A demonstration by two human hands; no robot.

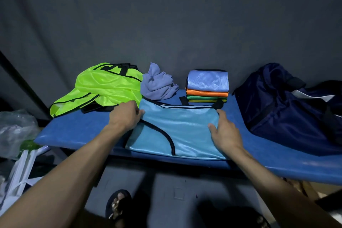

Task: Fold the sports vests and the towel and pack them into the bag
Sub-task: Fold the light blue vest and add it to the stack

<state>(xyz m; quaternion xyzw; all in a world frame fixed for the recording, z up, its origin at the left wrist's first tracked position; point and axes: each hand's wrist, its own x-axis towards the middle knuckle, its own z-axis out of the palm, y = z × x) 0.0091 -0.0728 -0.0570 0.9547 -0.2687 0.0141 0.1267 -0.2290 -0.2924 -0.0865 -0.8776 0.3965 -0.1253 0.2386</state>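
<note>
A light blue sports vest with black trim lies flat on the blue padded bench in front of me. My left hand grips its left top corner with curled fingers. My right hand rests on its right side, fingers straight. Behind it stands a stack of folded vests, periwinkle on top, then orange, green and yellow. A crumpled purple towel sits to the left of the stack. Neon green vests lie loose at the back left. The navy bag stands on the right.
A dark grey curtain hangs behind the bench. Plastic and white bags lie on the floor at the left. My feet in sandals stand below the bench's front edge.
</note>
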